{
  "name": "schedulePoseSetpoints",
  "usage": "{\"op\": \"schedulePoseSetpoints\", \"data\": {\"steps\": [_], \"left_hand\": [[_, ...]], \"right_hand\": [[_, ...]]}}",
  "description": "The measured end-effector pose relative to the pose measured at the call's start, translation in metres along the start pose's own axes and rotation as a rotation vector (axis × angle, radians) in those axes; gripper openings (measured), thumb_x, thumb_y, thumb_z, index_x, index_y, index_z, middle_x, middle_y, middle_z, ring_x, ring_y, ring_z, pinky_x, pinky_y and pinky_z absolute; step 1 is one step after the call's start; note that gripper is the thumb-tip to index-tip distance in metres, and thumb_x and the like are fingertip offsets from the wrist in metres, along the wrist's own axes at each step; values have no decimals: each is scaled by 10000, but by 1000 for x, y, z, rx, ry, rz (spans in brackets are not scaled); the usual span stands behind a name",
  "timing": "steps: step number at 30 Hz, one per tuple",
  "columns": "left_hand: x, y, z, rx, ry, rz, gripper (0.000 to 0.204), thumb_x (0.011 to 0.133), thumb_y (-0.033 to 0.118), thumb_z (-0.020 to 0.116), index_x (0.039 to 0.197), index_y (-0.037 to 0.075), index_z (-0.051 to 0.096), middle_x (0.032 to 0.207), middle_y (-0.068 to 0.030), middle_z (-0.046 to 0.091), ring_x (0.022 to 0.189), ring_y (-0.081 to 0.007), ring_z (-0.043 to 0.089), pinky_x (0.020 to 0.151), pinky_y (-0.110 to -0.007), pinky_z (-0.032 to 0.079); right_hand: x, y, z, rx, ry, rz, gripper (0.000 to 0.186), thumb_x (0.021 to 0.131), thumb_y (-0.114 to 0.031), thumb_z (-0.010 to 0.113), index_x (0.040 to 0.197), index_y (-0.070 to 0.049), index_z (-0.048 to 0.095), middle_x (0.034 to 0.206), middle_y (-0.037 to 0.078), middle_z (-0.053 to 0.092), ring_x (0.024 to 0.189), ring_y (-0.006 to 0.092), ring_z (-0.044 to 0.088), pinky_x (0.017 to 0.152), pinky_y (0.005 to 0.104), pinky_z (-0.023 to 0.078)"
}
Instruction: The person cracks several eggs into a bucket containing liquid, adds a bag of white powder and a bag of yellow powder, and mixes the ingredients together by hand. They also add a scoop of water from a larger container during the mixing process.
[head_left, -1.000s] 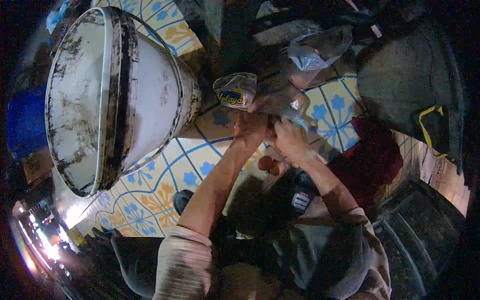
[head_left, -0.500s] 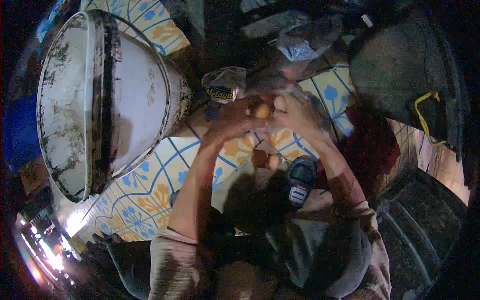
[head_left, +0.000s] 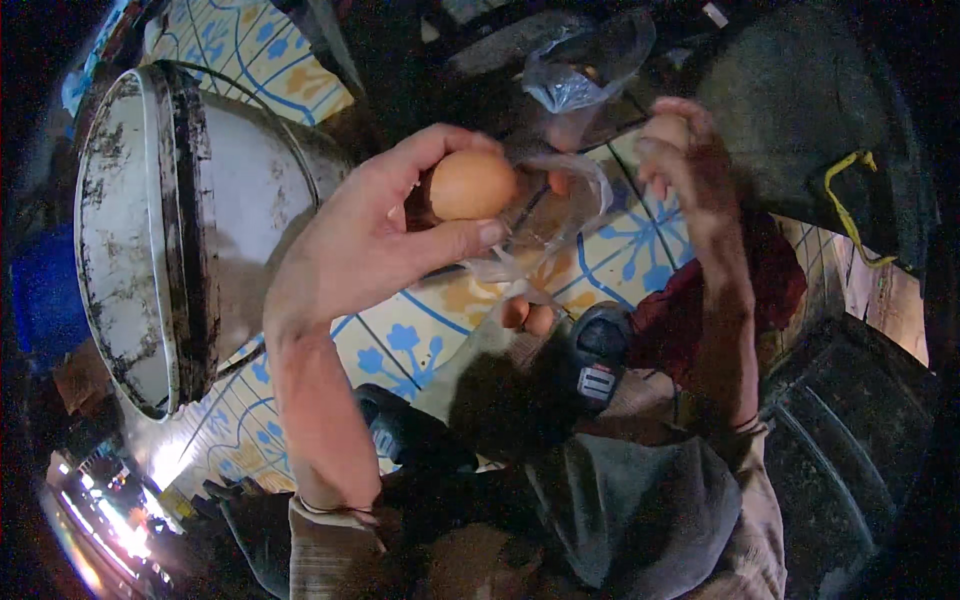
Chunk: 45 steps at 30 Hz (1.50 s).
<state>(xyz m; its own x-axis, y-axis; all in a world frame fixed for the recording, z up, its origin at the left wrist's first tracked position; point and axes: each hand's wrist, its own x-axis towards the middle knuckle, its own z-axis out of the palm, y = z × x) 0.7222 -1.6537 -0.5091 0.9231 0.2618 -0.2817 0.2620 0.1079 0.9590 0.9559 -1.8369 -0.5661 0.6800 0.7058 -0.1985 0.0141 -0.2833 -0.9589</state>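
Observation:
Raised close to the camera, my left hand point(head_left: 390, 205) is closed round a brown egg point(head_left: 472, 185), thumb underneath and fingers over its top. My right hand point(head_left: 690, 155) is lifted to the far right, slightly blurred, its fingers curled round a pale egg point(head_left: 668, 130). On the floor between and below the hands lies an open clear plastic bag point(head_left: 590, 185), with a small orange-brown thing showing in it. Nearer to me, two brown eggs point(head_left: 538, 320) rest side by side on a pale surface between my feet; whether they are whole I cannot tell.
A big stained white bucket point(head_left: 245, 170) stands at the left. Beyond the hands is another clear plastic bag point(head_left: 570, 85). At right are a yellow strap point(head_left: 845, 210) and dark red cloth point(head_left: 770, 270). A dark sandal point(head_left: 600, 345) shows on the tiled floor point(head_left: 400, 345).
My hands have parted: the left came up and nearer with the brown egg, the right moved away to the far right. The clear bag between them now shows more openly.

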Motion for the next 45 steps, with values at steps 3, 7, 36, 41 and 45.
{"op": "schedulePoseSetpoints", "data": {"steps": [3,7,36,41,45], "left_hand": [[-4,28,2,38,12,35,510,814,91,743,1266,57,510,1066,-14,593,989,-101,577,833,-241,518],[-8,52,-5,60,2,114,488,800,75,743,1233,59,519,1042,-15,595,958,-102,589,812,-254,526],[-194,46,-215,44,614,228,524,757,63,758,1224,53,521,1114,-49,592,1030,-143,557,872,-283,464],[-197,42,-222,73,664,181,566,737,105,789,1232,39,521,1144,-73,603,1040,-168,576,891,-312,472],[-204,39,-226,48,656,173,563,733,128,809,1214,28,536,1121,-75,614,1021,-166,586,898,-315,481]], "right_hand": [[3,-12,3,-119,-18,113,414,817,-210,635,1180,-33,545,823,14,576,649,75,511,557,204,379],[0,-23,10,-78,-104,37,466,800,-265,658,1193,-35,557,802,14,566,648,74,514,555,206,381],[-37,-255,349,-456,-565,-1194,515,798,-176,754,1239,-27,533,1158,157,616,1069,286,619,881,367,517],[-36,-257,350,-261,-418,-1007,507,773,-154,782,1212,-19,569,1122,152,634,1007,274,639,865,352,519],[-35,-255,348,-245,-436,-1125,511,767,-154,786,1208,-22,566,1137,164,629,1043,300,626,891,370,506]]}}
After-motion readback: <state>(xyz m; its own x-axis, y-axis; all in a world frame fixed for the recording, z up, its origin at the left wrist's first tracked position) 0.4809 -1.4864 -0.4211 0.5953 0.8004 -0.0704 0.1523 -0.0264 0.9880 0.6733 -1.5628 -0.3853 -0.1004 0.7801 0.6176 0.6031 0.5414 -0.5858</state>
